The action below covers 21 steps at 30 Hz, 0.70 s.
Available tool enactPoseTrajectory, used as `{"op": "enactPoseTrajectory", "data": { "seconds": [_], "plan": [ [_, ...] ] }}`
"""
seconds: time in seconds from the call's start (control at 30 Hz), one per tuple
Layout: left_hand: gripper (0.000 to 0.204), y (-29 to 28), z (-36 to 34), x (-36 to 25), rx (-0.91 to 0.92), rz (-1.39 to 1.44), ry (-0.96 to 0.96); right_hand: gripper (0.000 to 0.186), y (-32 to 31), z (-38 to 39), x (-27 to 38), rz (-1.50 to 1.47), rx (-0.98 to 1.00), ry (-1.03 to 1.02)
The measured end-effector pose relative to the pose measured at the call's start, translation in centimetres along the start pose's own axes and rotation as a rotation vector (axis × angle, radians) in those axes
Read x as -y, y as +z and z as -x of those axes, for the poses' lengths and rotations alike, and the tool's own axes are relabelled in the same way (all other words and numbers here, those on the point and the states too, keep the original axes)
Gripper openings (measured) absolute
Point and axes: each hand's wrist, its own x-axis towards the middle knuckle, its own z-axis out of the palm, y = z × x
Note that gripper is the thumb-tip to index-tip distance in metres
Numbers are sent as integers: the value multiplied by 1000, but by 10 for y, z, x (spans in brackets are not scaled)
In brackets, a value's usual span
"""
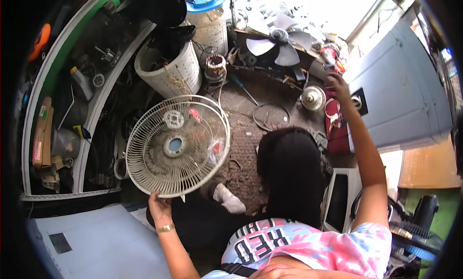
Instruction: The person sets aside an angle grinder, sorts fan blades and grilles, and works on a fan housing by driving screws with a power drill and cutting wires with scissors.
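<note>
My left hand [160,209] grips the lower rim of a dusty white wire fan grille [189,156], which tilts across my lap; small red and white pieces show inside or behind it. My right hand [338,88] reaches to the upper right with loosely curved, apparently open fingers, near a round cream metal part [313,98] and a dark red item [337,129]. Beyond the grille are a wound motor stator [215,68], a screwdriver [244,90] and a dark wire ring [258,117] on the dirty floor.
White buckets [166,71] and a grey five-blade fan impeller [284,42] stand ahead. Cluttered shelving [82,100] lines the left, above a pale panel [101,240]. A large grey panel [395,86] and assorted fan parts [419,240] crowd the right. My knee and socked foot occupy the middle.
</note>
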Motion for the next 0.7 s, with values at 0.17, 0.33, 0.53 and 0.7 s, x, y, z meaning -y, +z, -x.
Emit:
{"op": "enactPoseTrajectory", "data": {
  "seconds": [0.17,0.33,0.53,0.7],
  "plan": [
    [40,22,2,52,34,-9,-20,80,89,-159,-34,856,-273,-535],
    [57,31,-14,102,79,17,-79,107,203,-247,-4,1079,-319,-278],
    [58,74,-46,151,88,-9,-245,96,245,-320,1,1184,-439,-185],
    [54,75,-86,198,171,37,-308,81,247,-351,-6,1081,-510,-250]
  ]
}}
